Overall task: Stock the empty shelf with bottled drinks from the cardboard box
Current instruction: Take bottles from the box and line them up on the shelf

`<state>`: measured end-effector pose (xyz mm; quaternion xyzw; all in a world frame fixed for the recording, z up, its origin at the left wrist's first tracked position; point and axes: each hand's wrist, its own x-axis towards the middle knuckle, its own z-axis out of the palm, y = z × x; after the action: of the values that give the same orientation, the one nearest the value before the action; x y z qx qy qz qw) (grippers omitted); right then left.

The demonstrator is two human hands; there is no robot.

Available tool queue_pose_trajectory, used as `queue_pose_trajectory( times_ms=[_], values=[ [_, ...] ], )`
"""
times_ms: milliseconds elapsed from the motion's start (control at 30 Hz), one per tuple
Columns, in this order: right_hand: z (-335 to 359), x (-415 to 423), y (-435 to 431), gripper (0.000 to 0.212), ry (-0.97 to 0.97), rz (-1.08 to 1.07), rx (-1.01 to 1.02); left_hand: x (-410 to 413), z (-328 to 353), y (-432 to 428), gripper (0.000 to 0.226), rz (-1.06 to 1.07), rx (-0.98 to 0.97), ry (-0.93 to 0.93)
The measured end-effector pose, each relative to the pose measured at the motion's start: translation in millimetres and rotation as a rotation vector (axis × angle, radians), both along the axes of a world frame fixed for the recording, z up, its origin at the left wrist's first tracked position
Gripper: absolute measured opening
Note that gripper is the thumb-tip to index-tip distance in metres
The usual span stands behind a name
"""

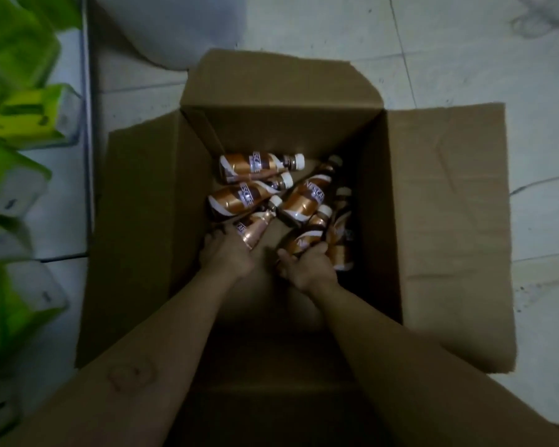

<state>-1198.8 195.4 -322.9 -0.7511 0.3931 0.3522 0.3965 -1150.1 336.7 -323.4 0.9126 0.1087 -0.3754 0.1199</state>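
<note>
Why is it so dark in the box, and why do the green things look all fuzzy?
Head view: dim light, so the cardboard box is shadowy inside, darkest near the arms; the bottles catch a coppery shine, yet their labels are soft. The green packs sit at the wide lens's edge, smeared and stretched. Both the left hand and right hand look slightly blurred.
</note>
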Motion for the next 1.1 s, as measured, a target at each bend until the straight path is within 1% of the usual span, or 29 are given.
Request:
queue_pose_trajectory(
  times_ms=[67,133,233,267,300,333,400,467,500,567,633,667,700,767,867,967,1033,1100],
  values=[
    [-8.9,8.0,6.2,0.077,-0.004,-0.072,-0.021,2.9,-7.5,-2.3,0.083,-0.035,0.033,0.007],
    [-16.3,10.9,10.0,0.078,0.011,-0.156,-0.005,-0.9,-8.7,-3.7,0.080,-0.051,0.018,0.015],
    [-12.4,6.4,6.7,0.086,0.031,-0.177,0.058,-11.2,-5.0,0.1,0.070,0.064,-0.057,0.049],
    [-7.9,1.4,2.8,0.089,0.048,-0.163,0.097,-14.1,-0.4,1.0,0.067,0.111,-0.096,0.089],
    [-2.8,-4.4,-0.9,0.087,0.053,-0.150,0.141,-16.0,6.6,1.4,0.066,0.147,-0.142,0.139],
    [2.9,-10.6,-4.6,0.078,0.060,-0.148,0.192,-17.3,16.3,1.2,0.066,0.174,-0.190,0.192],
    [23.5,-20.2,-10.8,0.051,0.057,-0.145,0.311,-20.1,40.6,1.3,0.067,0.207,-0.285,0.256],
    [50.2,-22.8,-16.2,0.036,0.008,-0.100,0.380,-19.7,70.3,3.5,0.064,0.203,-0.345,0.235],
    [66.6,-21.2,-18.3,0.034,-0.031,-0.089,0.406,-18.7,85.1,6.2,0.065,0.197,-0.374,0.197],
    [104.3,-16.3,-19.9,0.043,-0.119,-0.083,0.458,-17.2,126.8,12.2,0.063,0.183,-0.428,0.107],
    [147.5,-12.6,-19.3,0.054,-0.246,-0.069,0.510,-18.3,183.2,19.5,0.043,0.184,-0.507,0.014],
    [172.2,-10.8,-16.9,0.053,-0.319,-0.057,0.535,-19.4,212.4,23.6,0.033,0.194,-0.519,-0.034],
    [199.0,-9.7,-13.5,0.049,-0.395,-0.033,0.552,-20.6,239.6,28.1,0.030,0.190,-0.537,-0.099],
    [252.2,-6.6,-5.2,0.044,-0.525,0.022,0.573,-25.7,295.5,39.9,0.032,0.180,-0.538,-0.268],
    [338.0,-4.6,15.8,0.047,-0.699,0.137,0.615,-42.2,384.4,67.8,0.037,0.198,-0.518,-0.496],
    [425.5,-15.3,44.0,0.046,-0.877,0.292,0.638,-70.8,469.4,100.3,0.047,0.194,-0.521,-0.701],
    [477.3,-26.7,66.0,0.051,-0.996,0.377,0.674,-96.6,521.8,123.5,0.059,0.186,-0.474,-0.832],
    [524.2,-37.6,90.0,0.060,-1.115,0.446,0.694,-125.1,572.4,146.2,0.070,0.162,-0.395,-0.953]
  ],
)
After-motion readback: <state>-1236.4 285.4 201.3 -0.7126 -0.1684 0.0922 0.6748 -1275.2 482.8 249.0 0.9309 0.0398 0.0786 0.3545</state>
